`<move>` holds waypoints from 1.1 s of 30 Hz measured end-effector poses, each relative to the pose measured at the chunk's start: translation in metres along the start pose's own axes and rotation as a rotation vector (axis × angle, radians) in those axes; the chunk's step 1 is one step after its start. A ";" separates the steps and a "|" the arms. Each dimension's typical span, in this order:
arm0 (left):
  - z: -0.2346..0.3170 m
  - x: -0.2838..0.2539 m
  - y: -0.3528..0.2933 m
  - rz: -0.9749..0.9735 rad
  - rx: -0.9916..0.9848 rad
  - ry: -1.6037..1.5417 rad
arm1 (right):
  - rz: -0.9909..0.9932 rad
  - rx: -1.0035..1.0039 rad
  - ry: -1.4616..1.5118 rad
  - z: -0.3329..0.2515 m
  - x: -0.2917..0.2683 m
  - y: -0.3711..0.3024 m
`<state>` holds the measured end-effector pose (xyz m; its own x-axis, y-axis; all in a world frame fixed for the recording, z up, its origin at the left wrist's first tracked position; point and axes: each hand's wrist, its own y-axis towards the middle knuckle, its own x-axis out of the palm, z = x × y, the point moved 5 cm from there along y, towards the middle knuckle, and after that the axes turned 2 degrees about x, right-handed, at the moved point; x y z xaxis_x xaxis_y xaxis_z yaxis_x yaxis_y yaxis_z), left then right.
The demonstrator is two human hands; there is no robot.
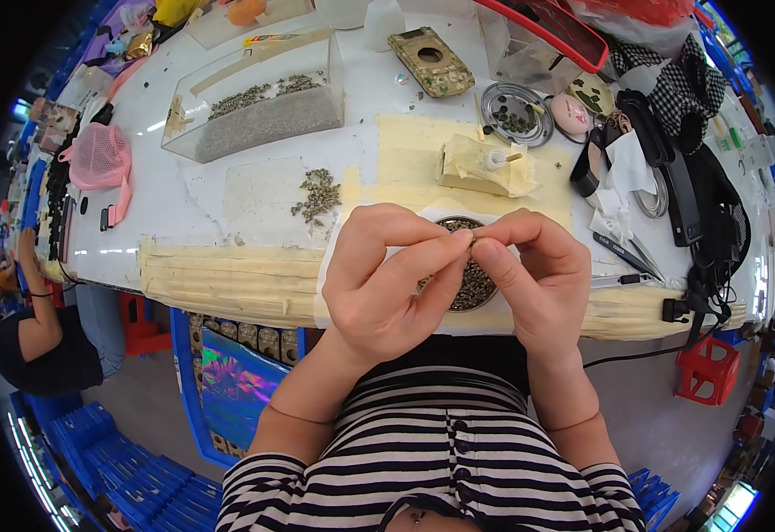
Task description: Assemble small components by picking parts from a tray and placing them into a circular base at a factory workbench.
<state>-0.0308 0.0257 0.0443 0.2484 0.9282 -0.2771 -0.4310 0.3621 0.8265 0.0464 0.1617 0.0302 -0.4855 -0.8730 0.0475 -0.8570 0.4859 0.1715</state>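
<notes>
Barely visible: tiny piece (475, 236) between hands (396, 279); dish (470, 310) part-hidden.

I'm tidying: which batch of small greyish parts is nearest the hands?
The batch in the round dish, under both bare hands; the loose pile and clear rectangular box of parts lie farther.

"What's pinched?"
"A tiny piece (474, 237), by left hand (387, 279) and right hand (536, 275), over a round dish (474, 309) of small parts (474, 285)."
"And beyond them?"
"Directly ahead, a cream-coloured block (472, 170); ahead-left, a clear box (335, 75)."
</notes>
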 end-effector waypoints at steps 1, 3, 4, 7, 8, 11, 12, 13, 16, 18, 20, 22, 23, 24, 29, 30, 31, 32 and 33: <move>-0.001 0.001 -0.001 0.005 -0.003 0.004 | 0.027 -0.071 -0.113 -0.003 -0.001 -0.001; -0.003 0.001 -0.001 0.013 -0.049 -0.012 | 0.055 -0.408 -0.409 -0.021 0.003 -0.002; -0.004 0.001 -0.001 0.018 -0.072 -0.023 | 0.070 -0.576 -0.560 -0.030 0.007 -0.004; -0.010 0.000 -0.004 0.045 -0.145 -0.056 | 0.088 -0.705 -0.690 -0.033 0.017 -0.009; -0.010 0.000 -0.004 0.043 -0.144 -0.057 | 0.086 -0.662 -0.646 -0.031 0.015 -0.007; -0.008 -0.002 -0.003 0.040 -0.127 -0.062 | 0.068 -0.511 -0.495 -0.022 0.011 -0.003; -0.007 -0.002 -0.003 0.041 -0.111 -0.065 | 0.057 -0.444 -0.434 -0.020 0.009 -0.002; -0.006 -0.002 -0.002 0.042 -0.094 -0.074 | 0.049 -0.377 -0.376 -0.017 0.007 -0.002; -0.001 -0.003 0.000 0.001 -0.005 -0.024 | -0.020 -0.102 -0.117 -0.004 0.007 0.000; 0.001 -0.003 0.000 -0.009 0.002 -0.021 | -0.048 0.029 0.026 0.000 0.006 0.000; 0.002 -0.002 0.000 -0.013 0.007 -0.021 | -0.054 0.109 0.102 0.001 0.004 0.000; 0.002 -0.001 0.000 -0.011 0.010 -0.022 | -0.038 0.134 0.114 0.001 0.001 -0.001; 0.001 -0.001 0.000 -0.001 0.003 -0.019 | -0.013 0.017 -0.005 -0.003 0.000 0.000; 0.001 0.000 -0.001 0.010 -0.004 -0.015 | 0.012 -0.101 -0.124 -0.006 0.000 -0.001; -0.005 0.000 -0.002 0.026 -0.101 -0.030 | 0.091 -0.756 -0.678 -0.032 0.015 -0.009; -0.007 -0.001 -0.003 0.035 -0.119 -0.032 | 0.095 -0.733 -0.661 -0.031 0.015 -0.008; -0.008 -0.001 -0.003 0.044 -0.136 -0.035 | 0.099 -0.712 -0.646 -0.029 0.015 -0.007; -0.007 -0.001 -0.003 0.042 -0.137 -0.038 | 0.103 -0.690 -0.630 -0.028 0.015 -0.007; -0.007 -0.001 -0.002 0.039 -0.139 -0.041 | 0.087 -0.613 -0.564 -0.025 0.012 -0.005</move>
<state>-0.0357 0.0242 0.0394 0.2626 0.9386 -0.2236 -0.5562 0.3366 0.7598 0.0490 0.1477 0.0550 -0.6991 -0.6017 -0.3863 -0.6459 0.2995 0.7022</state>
